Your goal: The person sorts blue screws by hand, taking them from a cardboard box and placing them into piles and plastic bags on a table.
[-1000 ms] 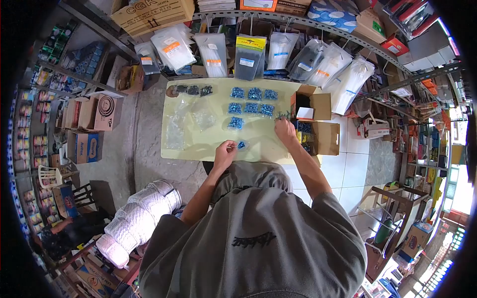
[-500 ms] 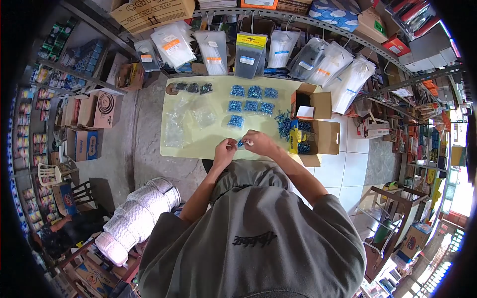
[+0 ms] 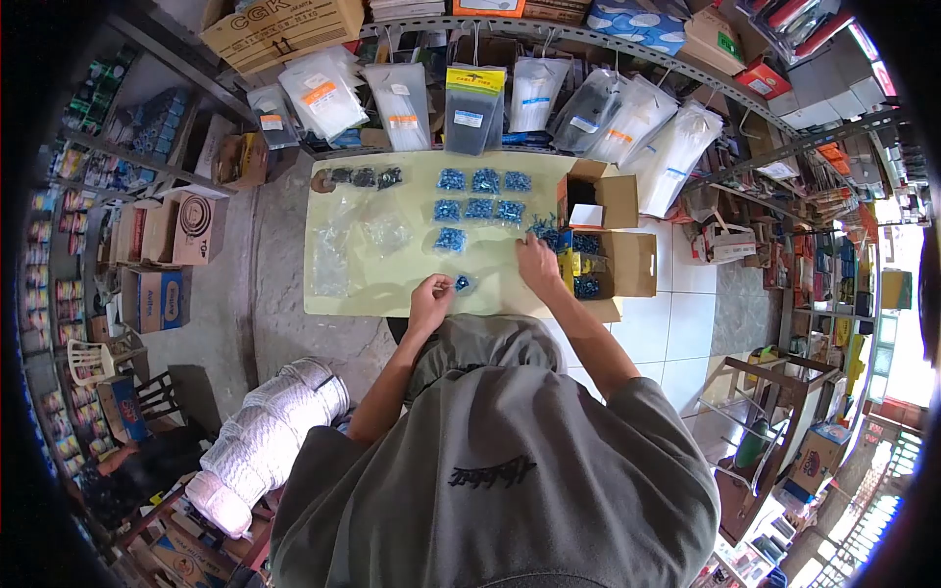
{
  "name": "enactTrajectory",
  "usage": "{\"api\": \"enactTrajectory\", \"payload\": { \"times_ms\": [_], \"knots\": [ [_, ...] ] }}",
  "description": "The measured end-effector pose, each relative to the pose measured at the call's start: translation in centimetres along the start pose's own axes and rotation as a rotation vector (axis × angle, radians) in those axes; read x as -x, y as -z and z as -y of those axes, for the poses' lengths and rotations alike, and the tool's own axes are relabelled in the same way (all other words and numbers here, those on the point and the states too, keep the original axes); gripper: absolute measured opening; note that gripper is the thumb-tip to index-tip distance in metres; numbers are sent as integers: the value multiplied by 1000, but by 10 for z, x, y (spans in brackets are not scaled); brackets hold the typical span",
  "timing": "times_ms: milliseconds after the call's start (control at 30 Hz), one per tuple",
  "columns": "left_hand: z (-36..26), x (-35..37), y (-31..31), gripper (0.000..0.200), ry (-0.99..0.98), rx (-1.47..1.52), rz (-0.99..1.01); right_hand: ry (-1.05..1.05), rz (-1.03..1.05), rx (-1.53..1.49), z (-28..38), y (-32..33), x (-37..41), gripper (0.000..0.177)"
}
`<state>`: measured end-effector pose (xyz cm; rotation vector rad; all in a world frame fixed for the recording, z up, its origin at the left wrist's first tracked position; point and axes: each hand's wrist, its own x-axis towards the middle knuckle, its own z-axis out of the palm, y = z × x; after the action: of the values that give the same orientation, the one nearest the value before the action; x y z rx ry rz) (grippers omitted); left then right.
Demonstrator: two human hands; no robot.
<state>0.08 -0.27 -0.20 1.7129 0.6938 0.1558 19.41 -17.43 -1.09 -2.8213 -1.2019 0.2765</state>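
My left hand (image 3: 429, 302) is closed on the edge of a small clear plastic bag (image 3: 464, 284) with a few blue pieces in it, above the near edge of the table. My right hand (image 3: 536, 263) reaches to the loose pile of small blue metallic pieces (image 3: 545, 229), its fingers apart at the pile's near left side. The pieces are too small to name. Filled bags of blue pieces (image 3: 479, 209) lie in rows at the table's middle. Flat clear bags (image 3: 331, 257) lie on the left.
Two open cardboard boxes (image 3: 639, 265) stand at the table's right end, the nearer one holding blue pieces. Small dark packets (image 3: 364, 178) lie at the far left of the table (image 3: 392, 284). Packs of cable ties (image 3: 476, 110) hang behind it. A rope roll (image 3: 279, 421) stands at left.
My right hand has left the small bag and moved right and away from me to the loose blue pile. My left hand still holds the bag. The camera view has shifted slightly.
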Motion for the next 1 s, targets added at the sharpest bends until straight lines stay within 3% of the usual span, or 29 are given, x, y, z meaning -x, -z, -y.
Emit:
{"api": "enactTrajectory", "payload": {
  "times_ms": [100,433,1000],
  "knots": [
    [2,-1,0,13,-14,11,5,-54,80,57,-11,-4,4,13],
    [-4,1,0,12,-3,42,19,8,-41,151,-16,-15,5,8],
    [0,0,0,12,-3,59,27,14,-28,83,-26,-24,4,12]
  ]
}}
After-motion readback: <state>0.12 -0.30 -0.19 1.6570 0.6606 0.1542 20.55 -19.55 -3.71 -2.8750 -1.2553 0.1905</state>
